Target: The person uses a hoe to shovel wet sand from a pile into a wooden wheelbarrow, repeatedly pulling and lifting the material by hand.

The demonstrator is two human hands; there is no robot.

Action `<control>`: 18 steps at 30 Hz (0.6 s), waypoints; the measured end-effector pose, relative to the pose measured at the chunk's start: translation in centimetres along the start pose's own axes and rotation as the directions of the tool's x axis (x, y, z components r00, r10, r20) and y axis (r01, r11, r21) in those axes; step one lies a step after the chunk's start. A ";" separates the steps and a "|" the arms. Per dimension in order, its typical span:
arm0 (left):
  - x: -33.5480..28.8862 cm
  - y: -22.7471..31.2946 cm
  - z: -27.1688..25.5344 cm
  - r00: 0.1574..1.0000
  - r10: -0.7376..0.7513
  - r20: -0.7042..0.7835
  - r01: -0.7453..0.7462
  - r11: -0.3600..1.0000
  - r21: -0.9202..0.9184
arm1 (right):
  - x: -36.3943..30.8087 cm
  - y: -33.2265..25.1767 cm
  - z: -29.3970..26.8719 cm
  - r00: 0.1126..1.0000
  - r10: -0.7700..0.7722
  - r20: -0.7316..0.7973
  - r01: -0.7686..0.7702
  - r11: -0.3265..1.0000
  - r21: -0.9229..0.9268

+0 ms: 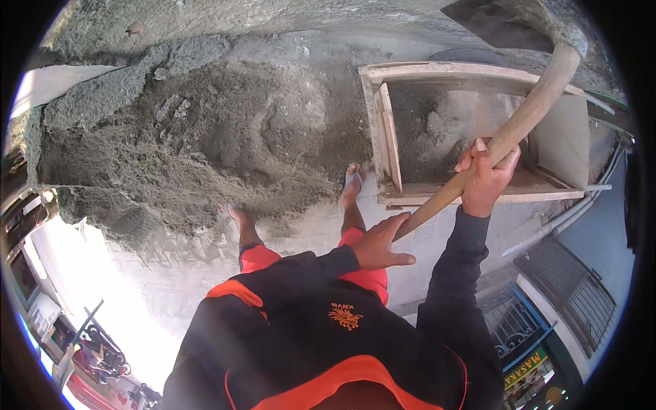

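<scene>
Two bare hands are on one hoe [529, 113], whose wooden handle slants across the box [564, 143] from its near left corner to its far right. The right hand [486, 178] shows over the box's near side, its fingers wrapped around the handle. The left hand [379, 244] meets the handle's lower end, nearer the body than the box and off its left corner; its thumb stands wide of the fingers, and how firmly they hold cannot be told. The hoe's dark blade [502, 26] is up past the box's far edge, toward the right. Inside the box, grey mix [424, 137] lies mostly in the left part, near a board [389, 137] leaning along that end. Left of the box spreads a large, rough grey heap [205, 137]. Both sandalled feet stand to the box's left, the right foot [353, 174] just beside it, the left foot [236, 212] farther off at the heap's edge. Pale pipes [570, 215] run near the box's right end.
</scene>
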State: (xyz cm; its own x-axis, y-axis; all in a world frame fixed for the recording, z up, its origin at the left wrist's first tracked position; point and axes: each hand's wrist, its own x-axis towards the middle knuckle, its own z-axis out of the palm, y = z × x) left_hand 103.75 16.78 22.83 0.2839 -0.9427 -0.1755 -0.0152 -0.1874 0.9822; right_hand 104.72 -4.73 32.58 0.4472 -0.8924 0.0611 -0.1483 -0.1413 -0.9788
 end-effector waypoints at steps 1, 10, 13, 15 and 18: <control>-0.5 -0.8 -0.1 0.992 -0.117 -0.042 0.112 0.989 -0.095 | 0.2 -0.8 1.6 0.999 -0.016 0.035 0.015 0.999 0.029; -3.3 -19.8 -10.9 0.866 -0.418 -0.275 0.368 0.904 -0.215 | -2.5 12.5 25.8 0.975 0.106 0.196 -0.116 0.992 0.040; -11.3 -29.3 -10.9 0.738 -0.602 -0.307 0.564 0.799 -0.211 | -9.9 27.2 32.1 0.874 0.411 0.258 -0.413 0.909 -0.049; -18.2 -31.6 -10.0 0.621 -0.764 -0.173 0.720 0.644 -0.258 | -17.9 38.7 32.8 0.696 0.654 0.297 -0.642 0.752 -0.150; -23.5 -31.7 -11.4 0.540 -0.835 -0.107 0.796 0.548 -0.256 | -27.9 48.5 32.7 0.415 0.905 0.088 -0.803 0.410 -0.433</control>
State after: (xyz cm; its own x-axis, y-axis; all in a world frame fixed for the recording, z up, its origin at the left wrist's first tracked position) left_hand 108.49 48.00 -3.41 0.2687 -0.3227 -0.9076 0.4637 -0.7825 0.4155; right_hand 113.87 27.35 -22.99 0.1293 -0.4604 -0.8782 -0.8018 0.4726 -0.3658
